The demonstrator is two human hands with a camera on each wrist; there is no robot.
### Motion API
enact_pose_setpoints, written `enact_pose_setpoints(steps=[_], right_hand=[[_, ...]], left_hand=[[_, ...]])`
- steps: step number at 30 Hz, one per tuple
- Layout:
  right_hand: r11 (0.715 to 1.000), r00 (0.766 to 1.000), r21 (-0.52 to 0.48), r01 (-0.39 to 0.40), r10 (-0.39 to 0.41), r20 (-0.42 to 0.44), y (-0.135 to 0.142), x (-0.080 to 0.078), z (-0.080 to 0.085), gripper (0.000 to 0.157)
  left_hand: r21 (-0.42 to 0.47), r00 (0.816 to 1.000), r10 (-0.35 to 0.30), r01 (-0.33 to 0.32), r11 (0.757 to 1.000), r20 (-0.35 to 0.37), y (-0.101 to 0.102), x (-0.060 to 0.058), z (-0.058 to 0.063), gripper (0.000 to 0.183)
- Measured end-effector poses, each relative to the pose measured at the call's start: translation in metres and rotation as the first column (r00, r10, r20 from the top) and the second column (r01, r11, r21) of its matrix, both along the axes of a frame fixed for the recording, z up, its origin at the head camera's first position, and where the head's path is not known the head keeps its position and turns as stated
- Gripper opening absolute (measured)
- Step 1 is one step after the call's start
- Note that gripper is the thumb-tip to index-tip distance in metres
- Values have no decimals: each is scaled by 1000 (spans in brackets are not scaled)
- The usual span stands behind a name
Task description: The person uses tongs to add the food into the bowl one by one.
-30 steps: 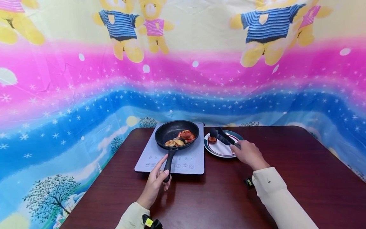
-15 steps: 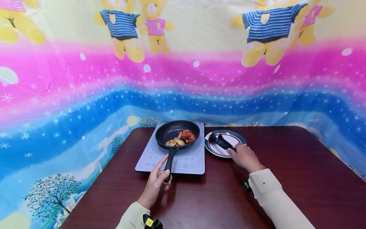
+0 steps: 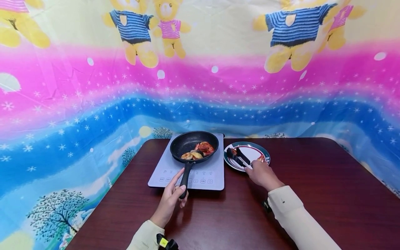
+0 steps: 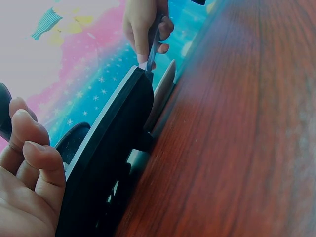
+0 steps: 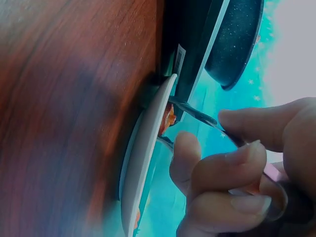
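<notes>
My left hand point(image 3: 169, 199) grips the handle of a black frying pan point(image 3: 184, 140), which sits on a pale induction cooker point(image 3: 156, 178). Browned, reddish food pieces point(image 3: 204, 148) and yellowish slices point(image 3: 191, 156) lie in the pan's right half. Over a plate point(image 3: 266, 155) with a green rim, my right hand point(image 3: 264, 174) holds black tongs point(image 3: 243, 159). The tips of the tongs stand on either side of a browned food piece point(image 5: 168, 118), close over the plate. A second reddish bit point(image 3: 261, 158) lies at the plate's right, partly behind my fingers.
Everything stands on a dark red wooden table point(image 3: 225, 222). A printed cloth point(image 3: 200, 86) with teddy bears hangs behind and at both sides of it. The cooker's right edge is close beside the plate.
My right hand has come left and a little toward me, and the tongs have spread around the food piece at the plate's left. The left hand and pan have stayed in place.
</notes>
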State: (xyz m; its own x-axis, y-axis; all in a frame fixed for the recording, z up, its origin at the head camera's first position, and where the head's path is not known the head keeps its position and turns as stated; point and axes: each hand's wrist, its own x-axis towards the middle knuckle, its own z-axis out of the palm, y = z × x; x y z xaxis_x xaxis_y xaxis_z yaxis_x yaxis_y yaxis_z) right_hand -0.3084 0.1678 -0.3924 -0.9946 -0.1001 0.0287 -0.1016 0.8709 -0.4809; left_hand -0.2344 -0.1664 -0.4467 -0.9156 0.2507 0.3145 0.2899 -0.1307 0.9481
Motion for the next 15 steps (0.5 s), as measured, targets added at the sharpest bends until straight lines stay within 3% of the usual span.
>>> enact_pose_setpoints(steps=[15], right_hand=[[995,997,66,70,-71,2,6,1,8,38]], left_hand=[[1,1000,6,-6,1000,0,1,1,1,55]])
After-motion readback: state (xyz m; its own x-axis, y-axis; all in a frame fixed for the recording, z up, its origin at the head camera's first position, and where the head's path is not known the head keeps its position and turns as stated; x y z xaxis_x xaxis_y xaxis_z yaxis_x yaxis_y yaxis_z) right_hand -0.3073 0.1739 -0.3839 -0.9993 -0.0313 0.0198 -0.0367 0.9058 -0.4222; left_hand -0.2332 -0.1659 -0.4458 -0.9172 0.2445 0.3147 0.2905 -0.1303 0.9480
